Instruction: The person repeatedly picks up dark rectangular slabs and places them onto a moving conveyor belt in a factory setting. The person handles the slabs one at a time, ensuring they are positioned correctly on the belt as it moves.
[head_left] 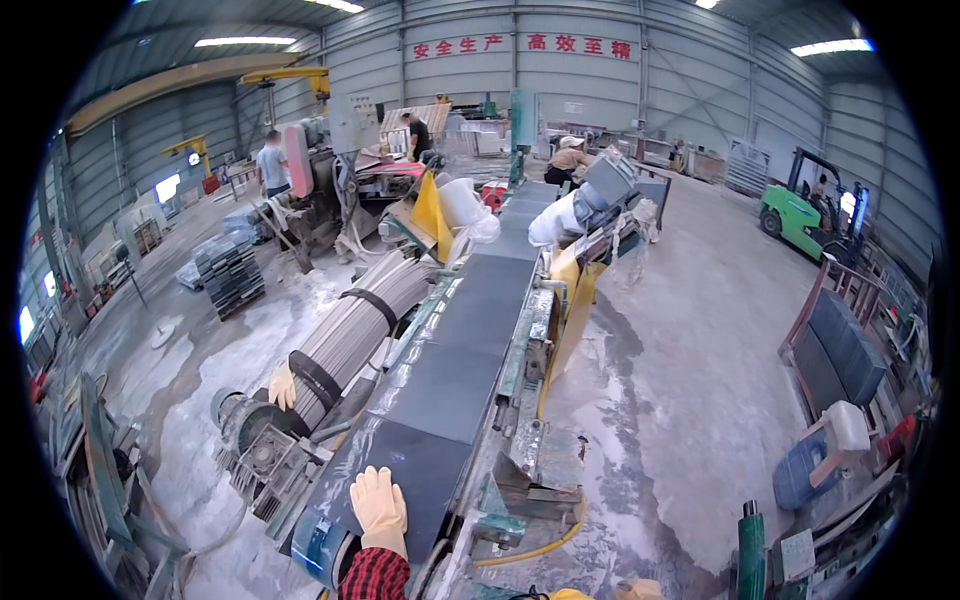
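My left hand (380, 508), in a cream rubber glove below a red-and-black plaid sleeve, lies flat on a dark grey slab (405, 455) at the near end of a conveyor. Its fingers are stretched out and it grips nothing. Further dark slabs (437, 385) lie end to end along the conveyor, away from me. At the bottom edge shows a bit of cream glove, apparently my right hand (640, 590); its fingers are mostly cut off. A blue-covered roller (318, 545) sits at the conveyor's near end, just left of my wrist.
A loose cream glove (283, 388) rests on a motor (262, 455) left of the conveyor. Beyond it lies a strapped bundle of pale strips (350, 320). A yellow hose (535, 550) runs at right, past a blue jug (805, 470). People work farther off; a green forklift (800, 220) stands right.
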